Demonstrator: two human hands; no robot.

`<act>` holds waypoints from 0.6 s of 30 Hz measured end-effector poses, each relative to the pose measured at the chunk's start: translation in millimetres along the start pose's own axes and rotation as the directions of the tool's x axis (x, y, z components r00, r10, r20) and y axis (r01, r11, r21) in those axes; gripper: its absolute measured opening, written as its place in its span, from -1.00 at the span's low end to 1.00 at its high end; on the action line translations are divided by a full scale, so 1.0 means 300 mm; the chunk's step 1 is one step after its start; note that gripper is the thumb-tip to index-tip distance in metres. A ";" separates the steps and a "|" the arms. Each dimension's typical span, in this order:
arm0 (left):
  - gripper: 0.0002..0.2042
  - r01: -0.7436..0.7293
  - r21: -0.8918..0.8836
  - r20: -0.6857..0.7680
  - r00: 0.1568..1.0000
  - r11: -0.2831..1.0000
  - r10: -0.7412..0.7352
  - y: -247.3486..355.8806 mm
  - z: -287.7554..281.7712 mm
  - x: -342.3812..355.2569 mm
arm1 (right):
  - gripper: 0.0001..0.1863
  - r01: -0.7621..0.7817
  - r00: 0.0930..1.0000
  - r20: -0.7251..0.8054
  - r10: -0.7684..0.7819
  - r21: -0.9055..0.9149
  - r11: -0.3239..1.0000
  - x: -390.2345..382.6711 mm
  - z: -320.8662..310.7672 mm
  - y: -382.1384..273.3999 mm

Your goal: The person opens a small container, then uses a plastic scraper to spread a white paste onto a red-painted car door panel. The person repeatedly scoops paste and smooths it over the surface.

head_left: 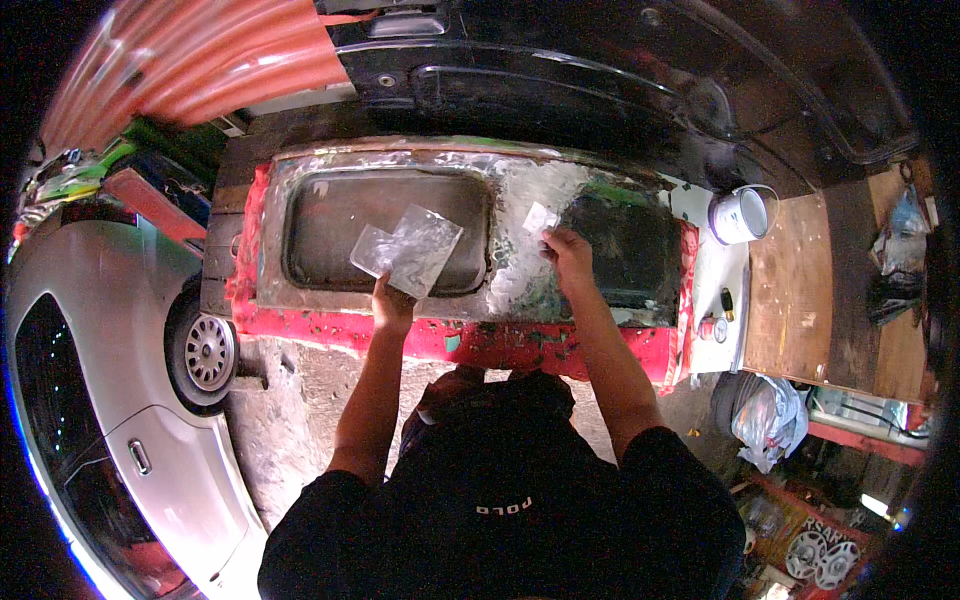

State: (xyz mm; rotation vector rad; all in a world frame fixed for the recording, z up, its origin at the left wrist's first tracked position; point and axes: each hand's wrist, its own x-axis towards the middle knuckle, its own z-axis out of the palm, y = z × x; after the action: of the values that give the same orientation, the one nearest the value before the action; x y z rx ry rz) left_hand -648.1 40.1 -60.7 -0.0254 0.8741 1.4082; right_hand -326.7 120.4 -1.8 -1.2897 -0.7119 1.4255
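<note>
In front of me lies a worn vehicle panel (pixel 330 303) with red edges and recessed sections. A pale grey layer of what looks like filler (pixel 522 185) covers its middle strip. My left hand (pixel 393 306) grips a flat, greyish mixing board (pixel 428 248) by its lower edge, above the left recess. The board is smeared, and a smaller flat corner juts out on its left side. Closed around a small white spreader (pixel 539 217), my right hand (pixel 570 260) is over the filler strip near the dark right recess. Whether the spreader touches the panel I cannot tell.
A white bucket (pixel 738 216) stands at the right end, near a small dark bottle (pixel 727 303) and a round tin (pixel 717 330). Black vehicle bodywork (pixel 560 85) rises behind the panel. A silver car (pixel 150 400) is close on the left. A wooden board (pixel 790 290) lies farther right.
</note>
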 end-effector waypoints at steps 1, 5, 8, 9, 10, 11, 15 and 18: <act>-0.48 -0.002 0.000 -0.010 1.000 1.000 0.002 0.004 0.004 -0.003 | -0.77 0.007 1.000 -0.006 -0.007 -0.004 1.000 0.009 0.008 -0.009; -0.49 -0.005 0.006 -0.062 0.998 1.000 0.006 0.009 0.003 -0.011 | -0.73 0.045 0.999 0.022 -0.043 -0.074 0.996 0.069 0.038 -0.028; -0.50 -0.011 0.008 -0.072 0.997 1.000 0.011 0.015 -0.008 -0.005 | -0.70 0.046 0.996 0.085 -0.039 -0.088 0.995 0.123 0.058 -0.031; -0.50 -0.014 0.006 -0.070 0.997 1.000 0.014 0.017 -0.013 -0.003 | -0.70 0.034 0.994 0.104 -0.028 -0.055 0.998 0.142 0.063 -0.029; -0.50 -0.013 0.004 -0.082 0.997 1.000 0.013 0.019 -0.019 -0.002 | -0.71 0.021 0.992 0.124 -0.018 -0.023 1.000 0.158 0.067 -0.026; -0.51 -0.012 0.002 -0.092 0.996 1.000 0.012 0.023 -0.014 -0.002 | -0.71 0.009 0.990 0.142 -0.011 0.011 1.000 0.175 0.068 -0.017; -0.52 -0.001 -0.040 -0.091 0.996 0.999 -0.003 0.032 -0.001 0.014 | -0.76 0.180 0.983 0.041 -0.180 -0.434 0.883 0.222 0.080 0.020; -0.52 -0.025 -0.020 -0.060 0.998 0.999 0.024 0.031 -0.004 0.031 | -0.79 0.428 0.863 0.215 -0.457 -0.792 0.435 0.240 0.113 0.018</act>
State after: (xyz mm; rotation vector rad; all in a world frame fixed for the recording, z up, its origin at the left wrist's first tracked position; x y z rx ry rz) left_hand -657.3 49.4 -62.2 -0.0736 0.9120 1.4460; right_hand -351.9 193.3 -22.3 -1.6248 -1.7057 0.5748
